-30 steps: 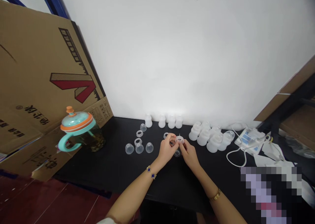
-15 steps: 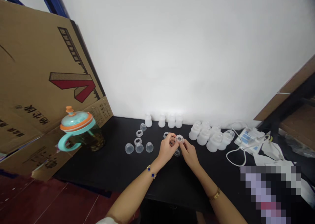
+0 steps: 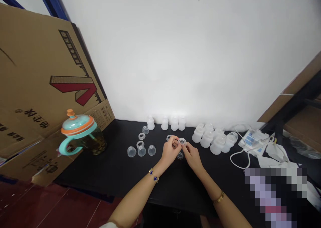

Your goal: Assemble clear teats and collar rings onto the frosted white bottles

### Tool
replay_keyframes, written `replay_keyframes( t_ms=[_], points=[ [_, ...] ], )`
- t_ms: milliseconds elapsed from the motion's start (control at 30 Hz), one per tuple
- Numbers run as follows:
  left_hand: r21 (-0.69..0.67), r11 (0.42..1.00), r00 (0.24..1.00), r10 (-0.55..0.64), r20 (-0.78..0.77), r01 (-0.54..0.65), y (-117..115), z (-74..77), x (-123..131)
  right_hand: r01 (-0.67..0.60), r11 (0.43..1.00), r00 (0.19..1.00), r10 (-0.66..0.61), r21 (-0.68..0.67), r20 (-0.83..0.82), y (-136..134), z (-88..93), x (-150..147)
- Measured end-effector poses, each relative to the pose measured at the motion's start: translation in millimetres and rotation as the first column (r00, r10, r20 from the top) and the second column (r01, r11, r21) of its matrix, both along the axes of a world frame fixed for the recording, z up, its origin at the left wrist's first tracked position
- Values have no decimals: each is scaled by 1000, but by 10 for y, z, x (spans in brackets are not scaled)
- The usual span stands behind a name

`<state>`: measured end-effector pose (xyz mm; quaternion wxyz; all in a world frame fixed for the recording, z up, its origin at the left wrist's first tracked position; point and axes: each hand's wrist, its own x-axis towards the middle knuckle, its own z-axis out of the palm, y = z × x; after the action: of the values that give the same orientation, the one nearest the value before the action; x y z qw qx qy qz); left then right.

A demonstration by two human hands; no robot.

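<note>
My left hand (image 3: pixel 170 151) and my right hand (image 3: pixel 193 156) meet over the black table, fingers pinched on a whitish baby bottle collar ring (image 3: pixel 182 141). Whether a nipple sits inside the ring is too small to make out. Just below the fingers lies a small clear piece (image 3: pixel 180 155), partly covered by my right hand. Another ring (image 3: pixel 169 138) shows behind my left fingers. To the left are clear dome caps (image 3: pixel 131 151) and two loose rings (image 3: pixel 141 136). Several white bottle bodies (image 3: pixel 174 124) stand along the wall.
Right of my hands stands a cluster of capped baby bottles (image 3: pixel 217 145). Beyond it lie a white cable (image 3: pixel 240 166) and a power strip (image 3: pixel 253 142). A jug of dark liquid with a turquoise and orange lid (image 3: pixel 78 124) stands at the left, before a large cardboard box (image 3: pixel 32 64).
The collar ring has shifted very slightly left and tilted a little in my fingers. Both hands keep nearly the same place, and the things on the table stay put.
</note>
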<state>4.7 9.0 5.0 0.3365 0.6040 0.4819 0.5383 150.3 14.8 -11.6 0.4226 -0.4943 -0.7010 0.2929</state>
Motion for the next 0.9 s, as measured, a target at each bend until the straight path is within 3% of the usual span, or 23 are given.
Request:
replay_keyframes(
  t_ms=[900],
  points=[
    [6,1000,1000,5,3,-5,-11,21,0,28,998,999,-26,57,-34,9,24,-13]
  ],
)
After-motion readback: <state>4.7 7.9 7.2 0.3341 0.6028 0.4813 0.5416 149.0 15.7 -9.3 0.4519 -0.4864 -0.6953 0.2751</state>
